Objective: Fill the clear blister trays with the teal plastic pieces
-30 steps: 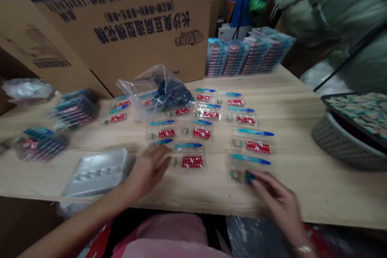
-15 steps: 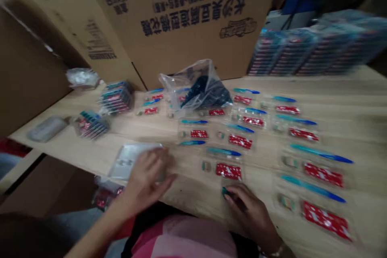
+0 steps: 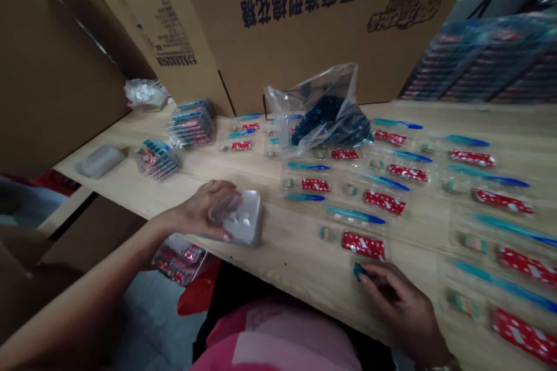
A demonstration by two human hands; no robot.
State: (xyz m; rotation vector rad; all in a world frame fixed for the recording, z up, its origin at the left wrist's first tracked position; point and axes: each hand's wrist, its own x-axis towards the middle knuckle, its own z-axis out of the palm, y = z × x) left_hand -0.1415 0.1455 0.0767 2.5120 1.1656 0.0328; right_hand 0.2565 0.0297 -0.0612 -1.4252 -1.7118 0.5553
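Note:
My left hand is closed round the left end of a clear plastic tray, possibly a stack, at the table's front edge. Between thumb and forefinger my right hand pinches a small teal piece, too small to name. Just beyond it lies a clear blister tray with a red dotted packet, a blue-teal pen and a small striped piece. Similar filled trays spread in rows to the right and back. An open clear bag holding dark teal pieces rests over some of them.
Large cardboard boxes stand along the back. Stacked filled packs and a smaller pile sit at left, near another clear tray stack. Tall stacks of packs line the back right. More red packs lie below the table.
My left hand has closed on the clear tray, which now lies turned and nearer the right hand. The right hand still pinches the teal piece. The view has shifted left.

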